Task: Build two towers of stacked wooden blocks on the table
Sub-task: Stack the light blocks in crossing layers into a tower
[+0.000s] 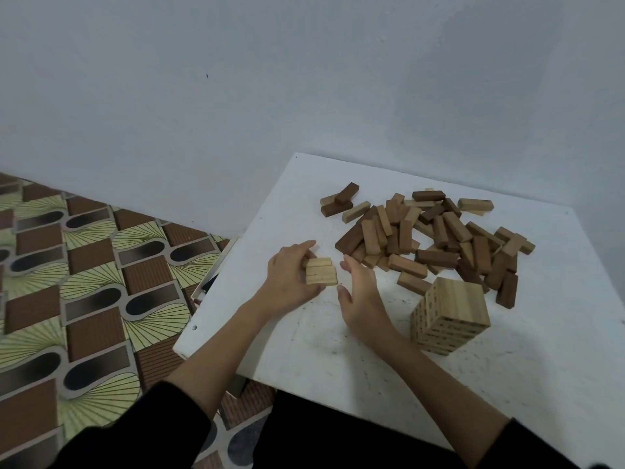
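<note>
The left hand (287,279) grips a small stack of light blocks (321,272) on the white table (304,350). The right hand (363,299) is loose beside it. A finished tower (449,318) stands near the block pile (436,238).

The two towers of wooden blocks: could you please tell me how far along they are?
Done: one tall light wooden tower stands on the white table. In hand: the left hand grips a small row of light blocks, seemingly the second tower's base; the right hand hovers open beside it. Left: the loose pile of brown blocks remains unstacked.
</note>
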The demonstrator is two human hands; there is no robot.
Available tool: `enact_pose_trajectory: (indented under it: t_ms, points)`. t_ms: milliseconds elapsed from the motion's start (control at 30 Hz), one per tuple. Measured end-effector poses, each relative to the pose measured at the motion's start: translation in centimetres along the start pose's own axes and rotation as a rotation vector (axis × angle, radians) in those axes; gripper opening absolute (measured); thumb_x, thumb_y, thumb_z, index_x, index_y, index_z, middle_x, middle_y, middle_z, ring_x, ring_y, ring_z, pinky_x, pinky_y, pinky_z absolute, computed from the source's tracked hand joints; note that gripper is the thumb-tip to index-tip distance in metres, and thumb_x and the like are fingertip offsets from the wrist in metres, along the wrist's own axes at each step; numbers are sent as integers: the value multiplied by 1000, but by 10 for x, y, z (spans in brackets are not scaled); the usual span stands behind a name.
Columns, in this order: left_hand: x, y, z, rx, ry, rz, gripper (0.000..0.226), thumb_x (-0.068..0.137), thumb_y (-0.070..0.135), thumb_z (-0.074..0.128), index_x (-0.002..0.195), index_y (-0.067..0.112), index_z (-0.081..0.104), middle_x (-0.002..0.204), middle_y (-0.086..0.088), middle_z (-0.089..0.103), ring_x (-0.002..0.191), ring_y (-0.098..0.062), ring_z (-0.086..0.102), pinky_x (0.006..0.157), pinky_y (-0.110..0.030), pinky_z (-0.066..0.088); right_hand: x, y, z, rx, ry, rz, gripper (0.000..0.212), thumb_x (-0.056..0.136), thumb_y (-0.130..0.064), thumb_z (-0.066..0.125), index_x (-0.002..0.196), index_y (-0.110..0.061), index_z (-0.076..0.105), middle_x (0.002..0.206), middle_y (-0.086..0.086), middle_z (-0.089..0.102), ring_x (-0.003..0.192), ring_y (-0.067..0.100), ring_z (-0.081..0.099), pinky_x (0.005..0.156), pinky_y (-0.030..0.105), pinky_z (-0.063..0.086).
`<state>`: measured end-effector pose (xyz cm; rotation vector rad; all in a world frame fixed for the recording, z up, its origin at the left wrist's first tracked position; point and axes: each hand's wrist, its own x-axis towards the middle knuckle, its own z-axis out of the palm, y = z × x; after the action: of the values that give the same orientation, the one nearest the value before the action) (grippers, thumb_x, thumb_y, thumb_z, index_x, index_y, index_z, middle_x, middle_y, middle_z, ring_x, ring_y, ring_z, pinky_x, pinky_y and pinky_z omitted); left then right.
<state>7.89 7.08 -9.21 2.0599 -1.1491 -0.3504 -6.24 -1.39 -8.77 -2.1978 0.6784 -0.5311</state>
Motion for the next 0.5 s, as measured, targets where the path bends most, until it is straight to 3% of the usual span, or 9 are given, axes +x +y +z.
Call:
enact_pose_trajectory:
  t_ms: [100,233,333,500]
  points:
    - [-2,-5,1,-49,7,3,84,68,31,76,141,23,35,115,16,49,110,-5,40,104,-31,29,-4,6,4,-97,-28,-28,56,94,-15,49,145,-7,26,147,6,33,137,16,25,112,24,19]
    - [-6,-6,2,-99,52,14,83,69,25,80,140,23,37,116,15,53,104,8,39,102,-22,31,-4,8,8,-200,-62,-54,59,96,-32,41,145,-8,21,151,6,25,142,17,15,119,40,9]
    - [-7,-4,2,-127,74,15,79,71,20,79,140,22,39,116,14,56,104,12,39,100,-20,30,-4,8,10,-278,-119,-102,66,94,-39,32,149,-9,12,156,4,14,144,11,2,115,27,-15]
    - [-7,-2,2,-116,72,-5,80,72,20,79,140,25,37,114,19,53,107,3,38,101,-21,30,-4,10,12,-322,-132,-84,71,91,-44,24,150,-11,3,158,1,7,144,5,-6,110,21,-21]
